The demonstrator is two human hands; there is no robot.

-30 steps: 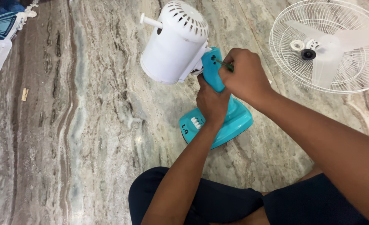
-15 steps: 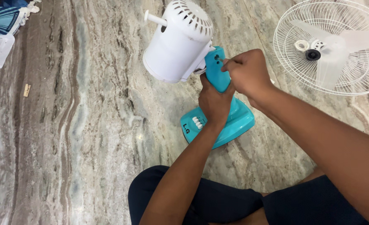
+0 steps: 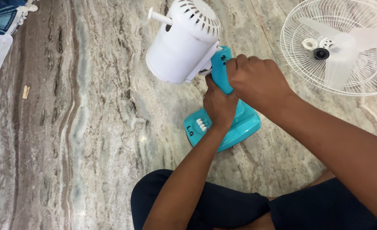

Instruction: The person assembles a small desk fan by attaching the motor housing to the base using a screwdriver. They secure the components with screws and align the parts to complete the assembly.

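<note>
Marble floor (image 3: 90, 127) bears teal fan stand (image 3: 244, 121), both hands gripping its neck.

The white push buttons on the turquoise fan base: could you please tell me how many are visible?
3 white push buttons, in a short row on the turquoise base, just below the left hand gripping the neck. That hand may hide more.

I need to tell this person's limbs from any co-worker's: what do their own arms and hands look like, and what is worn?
Both forearms are bare, no sleeves in view. The left hand and right hand wear no gloves, rings or watch. Dark navy legwear covers the legs below.
</note>
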